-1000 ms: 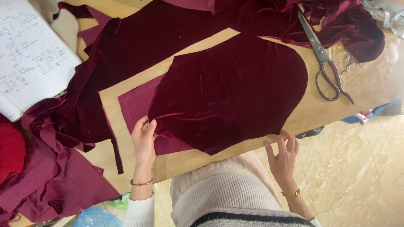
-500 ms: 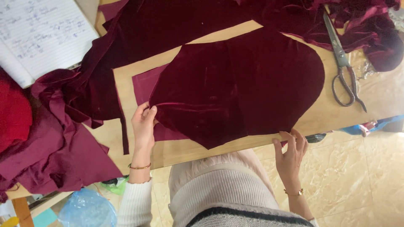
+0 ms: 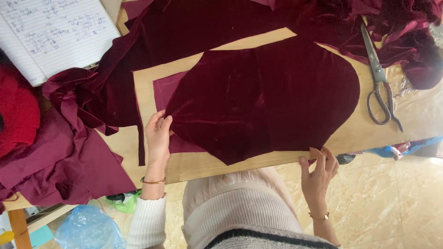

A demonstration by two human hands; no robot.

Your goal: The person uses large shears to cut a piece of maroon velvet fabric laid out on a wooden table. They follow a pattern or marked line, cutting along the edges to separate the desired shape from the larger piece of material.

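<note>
the velvet piece (image 3: 267,97) lies flat on the table (image 3: 207,161). the left hand (image 3: 158,133) pinches its left corner; the right hand (image 3: 318,173), fingers loosely spread, presses its near edge. best pull evenly, keeping it smooth. left of it, a lined white notebook (image 3: 55,32); right, scissors (image 3: 380,83).

We see plush, softly sheened maroon velvet cloth (image 3: 267,97) on a smooth, matt wooden surface (image 3: 415,115), beside metal scissors (image 3: 380,83) and a lined paper notebook (image 3: 55,32).
</note>
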